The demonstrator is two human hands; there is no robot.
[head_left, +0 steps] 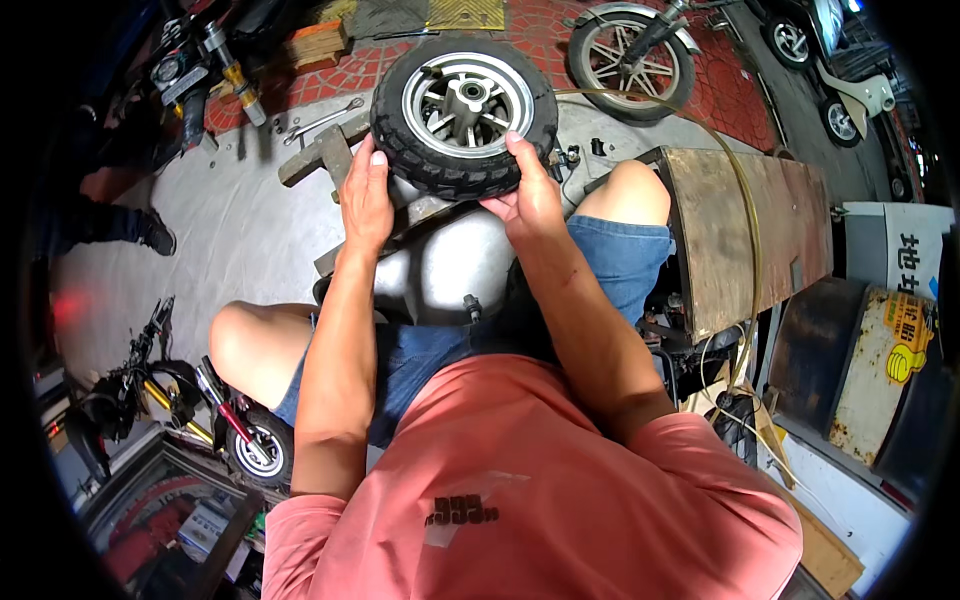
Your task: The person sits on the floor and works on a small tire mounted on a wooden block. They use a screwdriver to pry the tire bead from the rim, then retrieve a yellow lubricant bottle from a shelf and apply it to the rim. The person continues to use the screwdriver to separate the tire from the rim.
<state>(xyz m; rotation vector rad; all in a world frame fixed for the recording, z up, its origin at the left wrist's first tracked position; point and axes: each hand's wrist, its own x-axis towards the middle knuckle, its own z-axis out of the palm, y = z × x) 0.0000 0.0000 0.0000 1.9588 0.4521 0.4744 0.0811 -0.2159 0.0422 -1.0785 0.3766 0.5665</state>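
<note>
Both hands (left [366, 196], right [530, 196]) gripping small wheel [464, 115]

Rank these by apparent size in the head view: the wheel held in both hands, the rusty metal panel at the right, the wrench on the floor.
1. rusty metal panel, though nearness to the camera may enlarge it
2. wheel
3. wrench

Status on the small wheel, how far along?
Tyre looks seated on the spoked wheel. In hand: left hand and right hand grip its lower edge above the grey engine casing. Left: whether it sits on its axle is hidden; wrenches lie on the floor.
</note>
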